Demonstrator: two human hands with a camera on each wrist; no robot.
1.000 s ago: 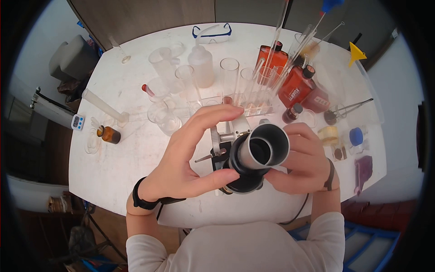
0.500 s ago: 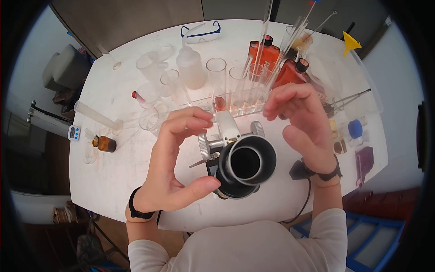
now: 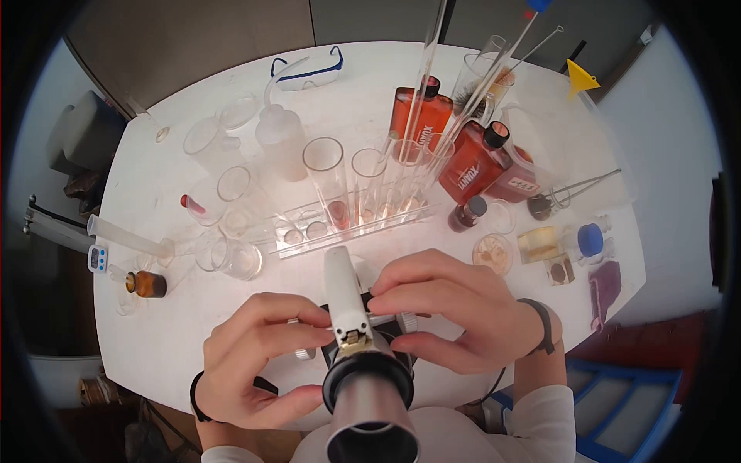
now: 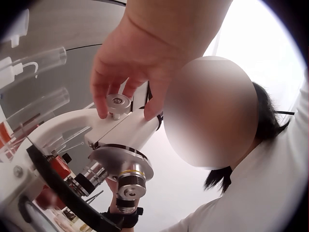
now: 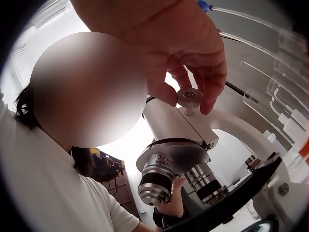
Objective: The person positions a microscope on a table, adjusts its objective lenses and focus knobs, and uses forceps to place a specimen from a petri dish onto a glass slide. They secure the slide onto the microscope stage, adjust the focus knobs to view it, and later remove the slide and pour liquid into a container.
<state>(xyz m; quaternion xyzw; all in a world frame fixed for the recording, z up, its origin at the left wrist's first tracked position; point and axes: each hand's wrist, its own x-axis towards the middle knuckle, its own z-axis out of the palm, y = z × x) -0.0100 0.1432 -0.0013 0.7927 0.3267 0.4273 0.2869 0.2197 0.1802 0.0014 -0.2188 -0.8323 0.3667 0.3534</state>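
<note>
A white-and-black microscope (image 3: 345, 297) stands at the table's front, its eyepiece tube (image 3: 372, 397) towards the person's chest. On its left side, my left hand (image 3: 258, 355) has its fingers curled round a round metal focus knob (image 4: 117, 101); the thumb lies apart, against the body. My right hand (image 3: 459, 309) holds the matching focus knob (image 5: 189, 95) between thumb and fingers on the other side. Below the head, objective lenses (image 4: 131, 187) show in both wrist views, one marked 40 (image 5: 157, 183). The microscope base is mostly hidden in the head view.
Behind the microscope is a clear rack (image 3: 309, 248) with several test tubes. Red bottles (image 3: 472, 162) and a small dark bottle (image 3: 465, 216) stand right of it. A glass beaker (image 3: 241, 260), a wash bottle (image 3: 279, 143) and an amber bottle (image 3: 148, 284) are leftward. A petri dish (image 3: 492, 255) lies near the right hand.
Both hands were around the eyepiece tube, then came off it; now they are at the knobs. In the head view, the tube has shifted down towards the person, and the table items have shifted left.
</note>
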